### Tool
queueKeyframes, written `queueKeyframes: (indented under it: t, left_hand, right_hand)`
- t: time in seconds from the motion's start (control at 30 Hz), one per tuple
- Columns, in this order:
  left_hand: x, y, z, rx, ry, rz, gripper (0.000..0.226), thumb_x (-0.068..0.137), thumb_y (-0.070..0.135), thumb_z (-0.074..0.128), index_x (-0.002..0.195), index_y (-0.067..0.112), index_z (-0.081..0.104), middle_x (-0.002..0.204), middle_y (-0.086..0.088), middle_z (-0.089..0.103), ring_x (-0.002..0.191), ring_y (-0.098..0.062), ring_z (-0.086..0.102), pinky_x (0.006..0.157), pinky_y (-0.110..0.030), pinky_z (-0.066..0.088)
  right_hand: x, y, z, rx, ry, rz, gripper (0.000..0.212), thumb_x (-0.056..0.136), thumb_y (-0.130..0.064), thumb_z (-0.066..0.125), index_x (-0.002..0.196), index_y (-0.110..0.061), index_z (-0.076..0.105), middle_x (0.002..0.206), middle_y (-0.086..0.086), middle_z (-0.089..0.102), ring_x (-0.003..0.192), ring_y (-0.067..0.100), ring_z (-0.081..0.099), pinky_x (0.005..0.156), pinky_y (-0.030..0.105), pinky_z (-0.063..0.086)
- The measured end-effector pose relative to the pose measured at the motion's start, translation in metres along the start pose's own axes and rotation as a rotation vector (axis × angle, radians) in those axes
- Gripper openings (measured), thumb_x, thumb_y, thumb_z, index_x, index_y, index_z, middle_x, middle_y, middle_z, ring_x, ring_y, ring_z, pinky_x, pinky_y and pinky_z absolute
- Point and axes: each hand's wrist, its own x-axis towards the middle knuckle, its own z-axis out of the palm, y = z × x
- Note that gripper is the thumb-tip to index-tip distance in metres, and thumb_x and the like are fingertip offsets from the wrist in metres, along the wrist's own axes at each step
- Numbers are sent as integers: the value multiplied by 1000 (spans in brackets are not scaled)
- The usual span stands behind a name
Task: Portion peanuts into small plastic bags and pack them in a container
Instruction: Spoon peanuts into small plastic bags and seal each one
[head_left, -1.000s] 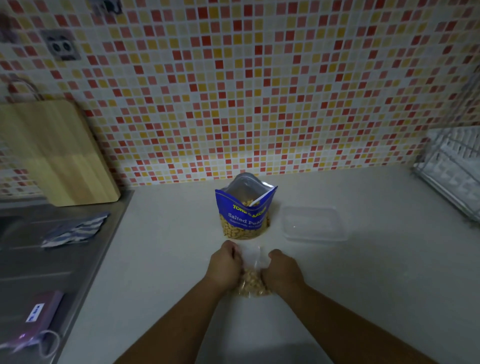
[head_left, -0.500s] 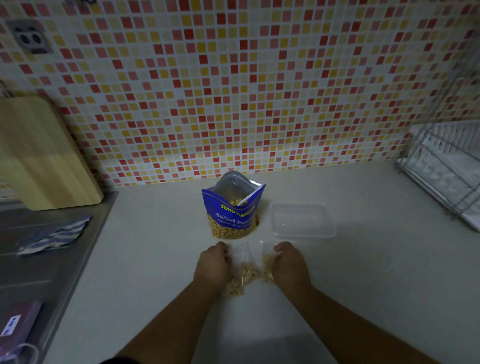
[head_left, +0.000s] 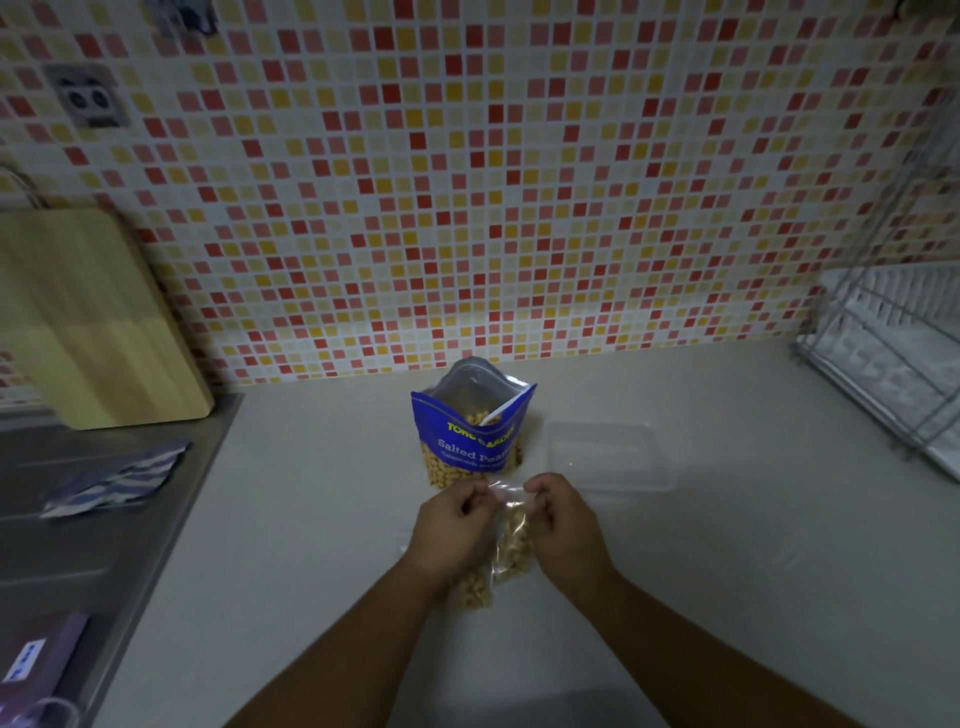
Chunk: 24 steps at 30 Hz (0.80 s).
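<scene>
A small clear plastic bag (head_left: 511, 540) holding peanuts hangs between my hands above the counter. My left hand (head_left: 451, 525) pinches its top left corner and my right hand (head_left: 563, 519) pinches the top right. A second clump of peanuts in plastic (head_left: 472, 590) shows below my left hand; whether it is a separate bag is unclear. Just behind stands the open blue bag of salted peanuts (head_left: 470, 431). An empty clear plastic container (head_left: 608, 457) lies to its right on the counter.
A wooden cutting board (head_left: 88, 322) leans on the tiled wall at the left, above a steel sink drainer (head_left: 78, 545) with a striped cloth (head_left: 114, 478). A wire dish rack (head_left: 893, 358) stands at the right. A purple item (head_left: 36, 660) lies bottom left.
My hands rose and came closer together, both now pinching the top of the small bag. Half a second ago they were lower and further apart, with peanuts showing by each hand.
</scene>
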Motion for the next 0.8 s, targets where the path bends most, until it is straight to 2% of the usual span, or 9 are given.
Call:
queueKeyframes:
  t: [0.07, 0.13, 0.27, 0.37, 0.43, 0.5, 0.57, 0.7, 0.8]
  left_hand:
    - [0, 0, -2, -105, 29, -1, 8, 86, 19, 65, 85, 13, 70, 78, -6, 67, 73, -12, 58, 69, -19, 46]
    - [0, 1, -5, -174, 45, -8, 5, 85, 15, 66, 83, 13, 70, 79, -9, 67, 72, -11, 58, 70, -20, 47]
    - [-1, 1, -9, -225, 56, 21, 11, 84, 9, 66, 76, 17, 69, 75, -1, 67, 67, 0, 58, 66, -9, 46]
    - [-3, 3, -11, -232, 46, 41, 12, 82, 7, 68, 74, 16, 69, 69, 3, 66, 62, 3, 56, 62, -7, 45]
    - [-5, 7, -13, -208, 25, 75, 11, 82, 7, 69, 75, 15, 71, 67, 7, 66, 62, 4, 58, 62, -7, 45]
    - [-5, 10, -16, -177, 12, 111, 14, 81, 5, 69, 76, 19, 72, 68, 11, 69, 64, 5, 60, 64, -7, 45]
    - [-4, 12, -18, -138, 21, 124, 19, 80, 6, 70, 74, 23, 72, 67, 15, 70, 64, 8, 60, 64, -6, 45]
    - [-4, 13, -20, -65, 42, 159, 24, 79, 7, 71, 70, 29, 71, 63, 21, 68, 61, 9, 57, 63, -4, 42]
    - [-5, 15, -20, -3, 44, 204, 14, 77, 5, 73, 74, 18, 75, 62, 23, 68, 61, 9, 57, 62, -4, 41]
  right_hand:
    - [0, -2, 0, 0, -28, -24, 29, 85, 4, 50, 93, -24, 49, 74, -14, 52, 67, -3, 51, 62, 10, 37]
    - [2, -2, 0, 8, -35, -45, 32, 85, 4, 49, 94, -27, 47, 72, -16, 50, 65, -4, 53, 62, 4, 37]
    - [5, -3, -3, 77, -61, -67, 34, 79, -7, 59, 104, -27, 47, 84, -13, 51, 74, 3, 56, 71, 21, 47]
    - [13, -6, -8, -2, -22, -155, 37, 74, -23, 65, 111, -20, 59, 100, -17, 47, 89, 2, 51, 82, 13, 42]
    - [19, -9, -11, -149, -72, -261, 34, 75, -36, 56, 101, -19, 68, 98, -7, 59, 93, 9, 55, 84, 18, 41]
    - [24, -12, -13, -286, -93, -316, 32, 77, -38, 47, 89, -19, 70, 88, -2, 68, 86, 20, 57, 77, 23, 39]
    - [25, -14, -14, -350, -71, -345, 31, 78, -36, 44, 81, -20, 70, 80, -3, 69, 79, 22, 56, 72, 27, 40]
    - [23, -15, -12, -386, -35, -439, 20, 77, -31, 50, 75, -21, 67, 72, -4, 67, 69, 22, 55, 67, 27, 39]
    - [23, -11, -10, -383, -28, -460, 14, 76, -31, 54, 73, -22, 65, 69, -5, 66, 67, 21, 54, 65, 26, 35]
